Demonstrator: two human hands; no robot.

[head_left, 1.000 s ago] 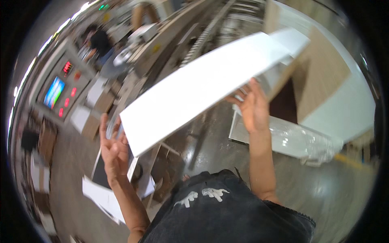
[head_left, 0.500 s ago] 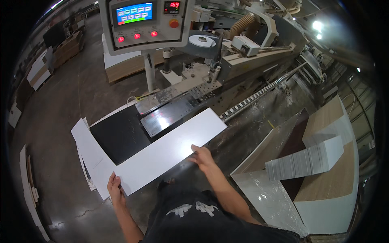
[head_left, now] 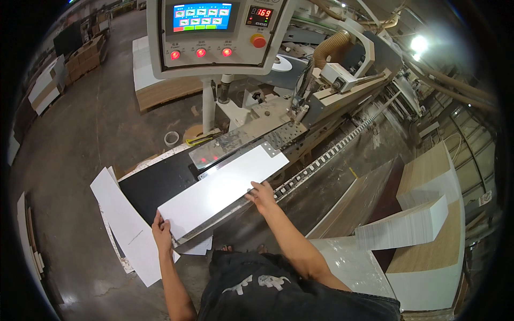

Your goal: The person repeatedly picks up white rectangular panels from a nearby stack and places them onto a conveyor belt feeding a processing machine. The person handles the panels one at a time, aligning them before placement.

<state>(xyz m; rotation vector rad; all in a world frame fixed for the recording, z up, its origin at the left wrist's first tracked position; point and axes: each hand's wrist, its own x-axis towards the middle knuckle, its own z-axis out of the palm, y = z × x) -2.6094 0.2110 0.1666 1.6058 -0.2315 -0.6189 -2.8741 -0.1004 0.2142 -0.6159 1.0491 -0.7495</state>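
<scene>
Head view: left hand (head_left: 161, 234) gripping near corner of white panel (head_left: 222, 184), right hand (head_left: 262, 192) flat on its long edge, fingers spread. Panel lying on machine infeed bed (head_left: 160, 184), far end at fence plate (head_left: 243, 140). Best kept flush to fence, fed straight, fingers off chain track (head_left: 321, 158).

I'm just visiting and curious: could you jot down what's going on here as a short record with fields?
Place: workshop with a long machine
Panel: white, long, flat on the machine's infeed table
Left hand: grips the panel's near end
Right hand: rests on the panel's near long edge
Control box: lit screen, red buttons, above the panel
Stack of panels: to the person's right
</scene>
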